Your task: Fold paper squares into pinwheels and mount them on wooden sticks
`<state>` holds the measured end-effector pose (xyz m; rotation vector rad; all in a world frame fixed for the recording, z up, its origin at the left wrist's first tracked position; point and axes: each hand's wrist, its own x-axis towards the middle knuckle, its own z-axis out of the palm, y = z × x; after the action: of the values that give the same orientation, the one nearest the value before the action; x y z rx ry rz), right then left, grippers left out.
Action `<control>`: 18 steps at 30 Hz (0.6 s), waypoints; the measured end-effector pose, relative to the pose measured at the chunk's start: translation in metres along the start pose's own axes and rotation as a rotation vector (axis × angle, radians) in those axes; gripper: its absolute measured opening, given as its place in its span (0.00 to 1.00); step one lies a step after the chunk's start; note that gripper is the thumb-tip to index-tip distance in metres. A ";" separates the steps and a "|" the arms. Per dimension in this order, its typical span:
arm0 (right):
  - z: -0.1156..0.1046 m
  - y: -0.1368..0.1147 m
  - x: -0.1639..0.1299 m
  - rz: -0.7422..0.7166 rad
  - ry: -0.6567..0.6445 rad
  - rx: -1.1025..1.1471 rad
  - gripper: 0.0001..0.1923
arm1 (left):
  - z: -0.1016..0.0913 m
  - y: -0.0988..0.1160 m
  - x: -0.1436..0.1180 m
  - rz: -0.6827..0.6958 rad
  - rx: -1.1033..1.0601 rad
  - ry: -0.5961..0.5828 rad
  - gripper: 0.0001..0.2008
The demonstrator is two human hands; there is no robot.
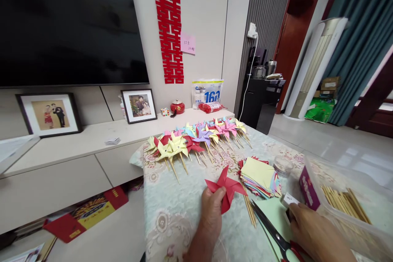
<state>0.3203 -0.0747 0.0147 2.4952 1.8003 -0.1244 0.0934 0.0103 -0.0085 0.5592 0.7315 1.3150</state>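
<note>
A red paper pinwheel (226, 186) with folded blades is pinched between the thumb and fingers of my left hand (212, 208), just above the table. No stick shows on it. My right hand (315, 229) is curled around a small white box (290, 199) beside the plastic tub; its fingertips are partly hidden. Scissors (273, 229) with dark blades and red-black handles lie on pale green paper (270, 208), close to my right hand. Several wooden sticks (249, 208) lie between my hands. Above them sits a stack of coloured paper squares (259, 174), yellow on top.
Finished pinwheels on sticks (196, 139) crowd the table's far side. At right stands a clear plastic tub (325, 208) of wooden sticks (346, 202), with a round clear container (283, 166) near it. A floral cloth (172, 204) covers the table. Behind is a low cabinet (92, 141).
</note>
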 end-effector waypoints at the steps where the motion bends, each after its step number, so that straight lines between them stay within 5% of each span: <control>1: -0.003 -0.001 0.000 0.004 -0.013 0.005 0.14 | 0.000 0.000 0.000 -0.002 0.000 0.001 0.14; 18: 0.007 0.010 0.004 -0.068 0.104 0.097 0.13 | 0.000 -0.001 -0.001 -0.038 0.038 -0.012 0.13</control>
<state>0.3303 -0.0751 0.0077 2.5506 1.9659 -0.0879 0.0934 0.0087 -0.0089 0.5811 0.7552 1.2640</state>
